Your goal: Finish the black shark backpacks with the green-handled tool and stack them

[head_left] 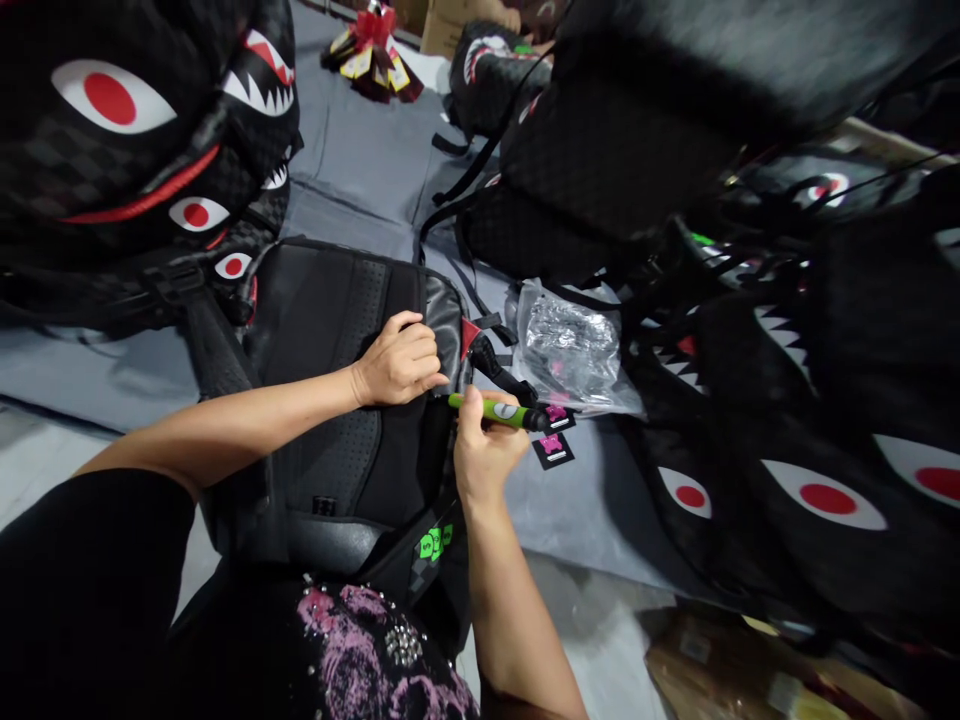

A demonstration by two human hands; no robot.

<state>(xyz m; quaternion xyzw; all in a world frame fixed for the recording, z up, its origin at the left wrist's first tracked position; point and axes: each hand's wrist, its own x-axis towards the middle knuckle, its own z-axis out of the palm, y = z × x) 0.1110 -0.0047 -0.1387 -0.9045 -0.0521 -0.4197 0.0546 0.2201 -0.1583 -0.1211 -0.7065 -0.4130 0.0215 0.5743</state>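
The backpack shows matt black cloth, perforated strips and shiny, leather-like trim. The marker pen looks smooth, probably plastic; the packaging bag is crinkled, glossy clear plastic. A smooth, matt grey covering spans the surface.

Crinkled, see-through packet on a gray cover. At the packet's near edge, two black cards with pink prints. Just beyond the packet, a dark checked bag. Well left of the packet, a pile of red-eyed bags; farther back, left of the packet, red and yellow tags. Right of the packet, toothed bags.
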